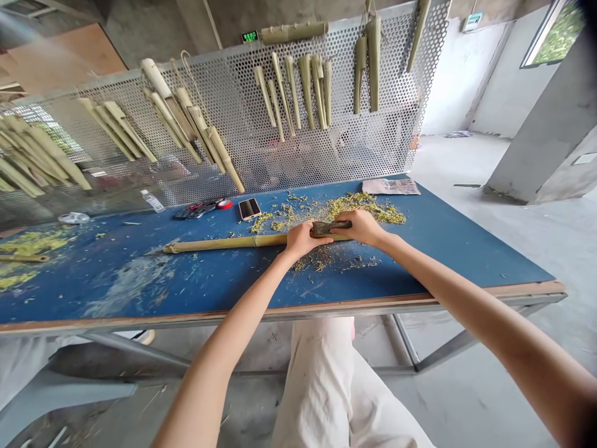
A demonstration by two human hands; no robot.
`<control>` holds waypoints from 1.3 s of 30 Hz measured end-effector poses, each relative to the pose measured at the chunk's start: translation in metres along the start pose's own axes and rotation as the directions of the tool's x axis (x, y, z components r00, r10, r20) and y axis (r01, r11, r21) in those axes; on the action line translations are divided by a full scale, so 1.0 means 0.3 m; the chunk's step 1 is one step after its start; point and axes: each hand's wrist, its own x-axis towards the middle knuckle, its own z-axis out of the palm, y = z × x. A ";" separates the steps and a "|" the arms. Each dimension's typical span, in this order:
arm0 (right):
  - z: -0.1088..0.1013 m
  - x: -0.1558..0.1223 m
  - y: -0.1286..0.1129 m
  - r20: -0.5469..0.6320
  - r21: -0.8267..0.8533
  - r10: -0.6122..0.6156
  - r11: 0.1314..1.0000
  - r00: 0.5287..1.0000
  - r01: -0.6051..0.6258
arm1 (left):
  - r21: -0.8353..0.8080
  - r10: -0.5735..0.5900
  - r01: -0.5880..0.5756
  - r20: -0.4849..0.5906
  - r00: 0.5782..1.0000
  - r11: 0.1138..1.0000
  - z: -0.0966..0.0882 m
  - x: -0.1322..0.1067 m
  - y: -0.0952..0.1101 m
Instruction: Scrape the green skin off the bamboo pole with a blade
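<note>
A long bamboo pole lies flat across the blue tabletop, running left to right. My left hand is closed around the pole near its right part. My right hand is closed on a dark scraping tool that rests across the pole just right of my left hand. Green bamboo shavings are scattered behind and under both hands.
A perforated metal panel behind the table carries several hanging bamboo pieces. A phone, red tape roll, plastic bottle and folded paper lie near the back edge. More shavings sit at far left. Concrete floor lies right.
</note>
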 end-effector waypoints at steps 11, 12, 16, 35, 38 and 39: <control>-0.004 0.002 0.000 0.046 0.059 -0.059 0.997 0.997 0.056 | 0.012 0.021 -0.021 0.003 1.000 1.000 -0.006 -0.002 0.001; -0.012 0.000 0.005 0.051 0.065 -0.054 0.997 0.997 0.051 | 0.013 0.035 -0.035 0.001 0.999 0.999 -0.006 -0.003 -0.001; -0.047 -0.007 0.050 0.118 0.112 -0.007 0.994 0.993 -0.006 | 0.022 0.055 -0.055 -0.002 0.998 0.998 -0.003 -0.001 -0.006; -0.043 -0.006 0.117 -0.206 0.110 0.204 0.977 0.957 -0.184 | -0.044 0.143 -0.145 -0.041 0.989 0.988 0.010 -0.002 -0.028; -0.036 0.000 0.135 -0.217 0.235 0.219 0.958 0.951 -0.167 | -0.043 0.168 -0.171 -0.053 0.984 0.984 0.011 -0.003 -0.029; -0.035 0.001 0.139 -0.210 0.287 0.223 0.945 0.952 -0.158 | -0.043 0.189 -0.191 -0.057 0.980 0.981 0.011 -0.004 -0.029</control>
